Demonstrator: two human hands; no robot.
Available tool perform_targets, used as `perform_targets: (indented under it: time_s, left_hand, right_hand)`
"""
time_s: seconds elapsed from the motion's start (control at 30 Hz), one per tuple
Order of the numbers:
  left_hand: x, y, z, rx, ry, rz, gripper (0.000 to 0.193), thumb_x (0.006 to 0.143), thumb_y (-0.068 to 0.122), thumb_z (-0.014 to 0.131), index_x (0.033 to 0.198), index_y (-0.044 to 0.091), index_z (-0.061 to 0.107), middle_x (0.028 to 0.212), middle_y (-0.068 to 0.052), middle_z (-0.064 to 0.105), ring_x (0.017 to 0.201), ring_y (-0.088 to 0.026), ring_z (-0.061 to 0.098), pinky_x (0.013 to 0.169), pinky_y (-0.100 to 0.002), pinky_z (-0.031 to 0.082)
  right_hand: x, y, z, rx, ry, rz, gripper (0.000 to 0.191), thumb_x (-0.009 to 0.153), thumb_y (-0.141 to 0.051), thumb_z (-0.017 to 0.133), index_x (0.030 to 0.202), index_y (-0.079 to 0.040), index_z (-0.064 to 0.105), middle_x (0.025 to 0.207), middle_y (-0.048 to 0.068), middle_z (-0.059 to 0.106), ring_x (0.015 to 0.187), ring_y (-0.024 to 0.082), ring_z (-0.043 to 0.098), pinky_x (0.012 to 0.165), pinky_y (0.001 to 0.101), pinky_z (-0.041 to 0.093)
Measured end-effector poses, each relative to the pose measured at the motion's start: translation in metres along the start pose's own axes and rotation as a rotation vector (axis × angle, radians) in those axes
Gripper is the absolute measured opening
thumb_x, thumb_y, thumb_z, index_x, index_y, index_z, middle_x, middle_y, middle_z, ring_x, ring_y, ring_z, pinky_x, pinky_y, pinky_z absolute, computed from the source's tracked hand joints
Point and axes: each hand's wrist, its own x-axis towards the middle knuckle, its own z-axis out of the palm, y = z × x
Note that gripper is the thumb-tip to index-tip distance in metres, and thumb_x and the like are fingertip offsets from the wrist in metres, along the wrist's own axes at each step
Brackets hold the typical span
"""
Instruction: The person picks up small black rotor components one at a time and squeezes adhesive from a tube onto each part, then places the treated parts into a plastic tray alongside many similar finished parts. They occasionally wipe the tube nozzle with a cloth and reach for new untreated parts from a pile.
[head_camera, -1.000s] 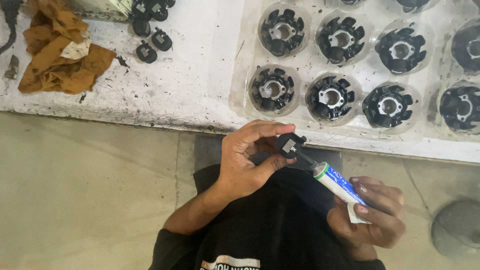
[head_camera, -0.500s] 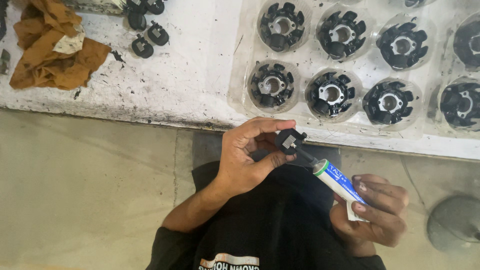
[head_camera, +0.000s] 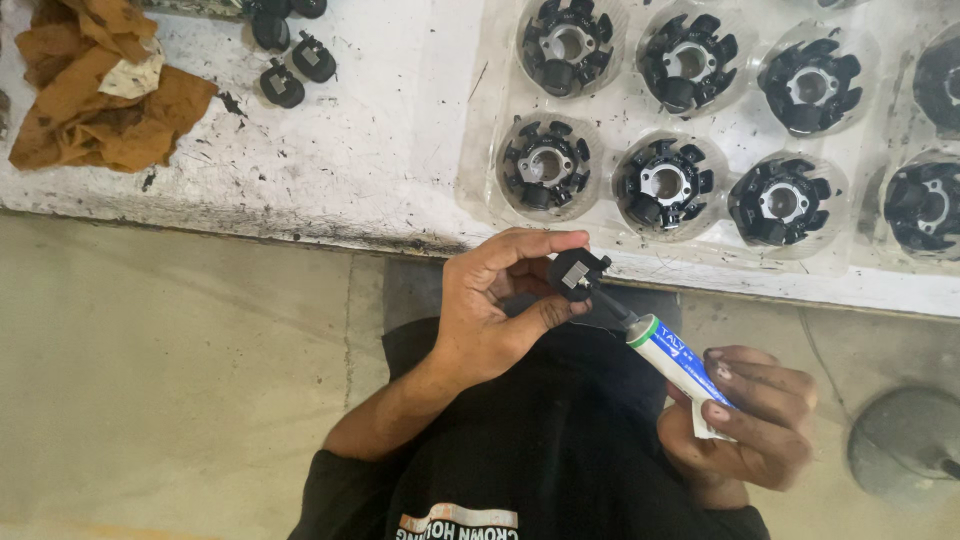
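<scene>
One small black plastic part with a pale square face (head_camera: 577, 272) is pinched between the thumb and forefinger of the left hand (head_camera: 495, 305), held up in front of the person's body, just off the near edge of the table (head_camera: 380, 150). The grip there is clenched on the part from two sides, which leaves its pale face open towards the nozzle. Meeting it from the lower right is a white and blue squeeze tube with a green collar and thin dark nozzle (head_camera: 675, 360); the nozzle tip touches or nearly touches the part. The right hand (head_camera: 745, 425) has its grip closed round the tail of the tube, fingers wrapped over it, a hold that suits pressing the contents forward while the tip stays aimed.

Beyond the hands, on the white, scuffed table, lies a clear moulded plastic tray (head_camera: 480, 150) with round pockets, each pocket seating one black ring-shaped assembly with radial lobes and a metal centre (head_camera: 545, 165), kept apart and face up within reach. Towards the far left of the table sit a few loose small black pieces (head_camera: 290, 70), and at the corner a crumpled orange-brown rag (head_camera: 95, 95). Below the table is a pale concrete floor (head_camera: 170, 380), and at the right edge a round grey object (head_camera: 905, 445) that I cannot identify.
</scene>
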Motion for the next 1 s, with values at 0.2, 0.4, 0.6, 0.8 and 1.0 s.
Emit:
perform_targets:
  time_s: [0.2, 0.4, 0.6, 0.8, 1.0]
  left_hand:
    - [-0.003, -0.012, 0.000, -0.124, 0.006, -0.036, 0.047, 0.094, -0.012, 0.075, 0.138, -0.001, 0.062, 0.131, -0.013, 0.069, 0.111, -0.016, 0.072, 0.096, -0.030, 0.066]
    - [-0.009, -0.027, 0.007, -0.338, -0.044, -0.092, 0.047, 0.097, -0.008, 0.076, 0.141, -0.002, 0.059, 0.135, -0.013, 0.068, 0.118, -0.014, 0.068, 0.106, -0.031, 0.061]
    - [-0.014, -0.030, 0.007, -0.412, -0.052, -0.163, 0.046, 0.100, 0.003, 0.076, 0.142, -0.003, 0.060, 0.133, -0.014, 0.068, 0.108, -0.015, 0.070, 0.102, -0.034, 0.063]
    - [-0.015, -0.034, 0.007, -0.429, -0.076, -0.182, 0.047, 0.099, 0.005, 0.077, 0.142, -0.002, 0.060, 0.140, -0.014, 0.067, 0.107, -0.017, 0.071, 0.097, -0.033, 0.063]
    - [-0.015, -0.036, 0.004, -0.451, -0.091, -0.198, 0.045, 0.101, 0.010, 0.076, 0.142, 0.000, 0.060, 0.139, -0.014, 0.067, 0.100, -0.018, 0.073, 0.093, -0.032, 0.063]
  right_hand:
    - [0.005, 0.003, 0.005, -0.027, 0.020, -0.050, 0.038, 0.088, -0.008, 0.084, 0.106, -0.013, 0.051, 0.101, 0.010, 0.063, 0.093, 0.022, 0.066, 0.073, 0.0378, 0.069]
    - [0.011, 0.008, 0.025, 0.001, 0.276, -0.132, 0.034, 0.086, -0.003, 0.081, 0.104, -0.009, 0.052, 0.095, 0.011, 0.063, 0.085, 0.025, 0.067, 0.062, 0.0360, 0.067]
    - [0.017, 0.017, 0.024, 0.026, 0.306, -0.249, 0.028, 0.078, -0.002, 0.070, 0.099, -0.007, 0.053, 0.087, 0.012, 0.058, 0.076, 0.027, 0.069, 0.059, 0.0397, 0.064]
    - [0.017, 0.008, 0.014, 0.020, 0.135, -0.102, 0.040, 0.077, 0.001, 0.078, 0.101, -0.011, 0.049, 0.089, 0.011, 0.058, 0.082, 0.024, 0.064, 0.067, 0.0423, 0.066]
    - [0.012, 0.010, 0.018, 0.014, 0.173, -0.077, 0.038, 0.089, 0.001, 0.082, 0.107, -0.011, 0.050, 0.098, 0.009, 0.059, 0.084, 0.022, 0.064, 0.069, 0.0359, 0.068]
